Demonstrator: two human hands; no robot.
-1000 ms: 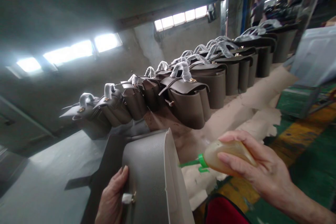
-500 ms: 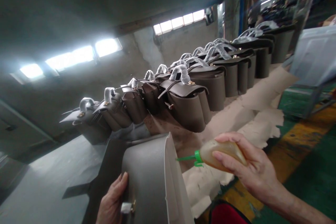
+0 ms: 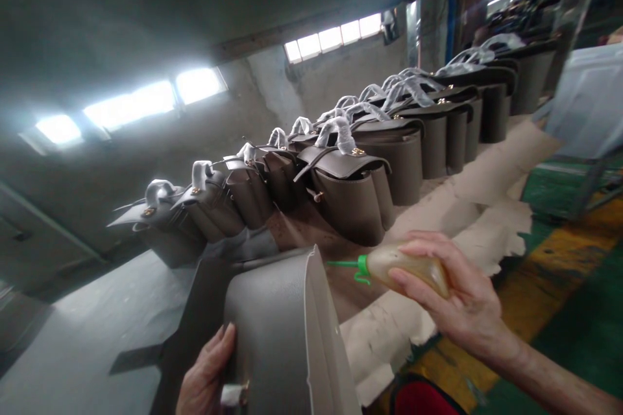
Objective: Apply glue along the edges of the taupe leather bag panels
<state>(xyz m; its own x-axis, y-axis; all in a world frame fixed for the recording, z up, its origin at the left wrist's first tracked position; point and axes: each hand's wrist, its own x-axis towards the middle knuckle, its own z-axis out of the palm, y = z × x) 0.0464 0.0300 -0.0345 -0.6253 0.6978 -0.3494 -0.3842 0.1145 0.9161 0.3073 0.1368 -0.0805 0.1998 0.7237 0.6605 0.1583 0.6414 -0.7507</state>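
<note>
My left hand [image 3: 207, 373] grips the front of a grey-brown leather handbag [image 3: 277, 331] held upright at the bottom centre, fingers beside its small clasp. My right hand [image 3: 455, 301] is closed around a squeeze bottle [image 3: 406, 267] of yellowish liquid with a green nozzle. The nozzle tip points left, just short of the bag's pale side edge. A long row of matching handbags [image 3: 350, 191] with wrapped handles stands on the bench behind.
The bench [image 3: 467, 181] is covered with torn pale paper and runs back to the right. A green and yellow floor [image 3: 574, 272] lies to the right. A red object [image 3: 423, 399] sits at the bottom edge. A grey surface [image 3: 87, 331] spreads to the left.
My right hand has lifted the bottle and moved it left, so its green nozzle is nearer the bag's side edge. My left hand keeps its hold on the bag.
</note>
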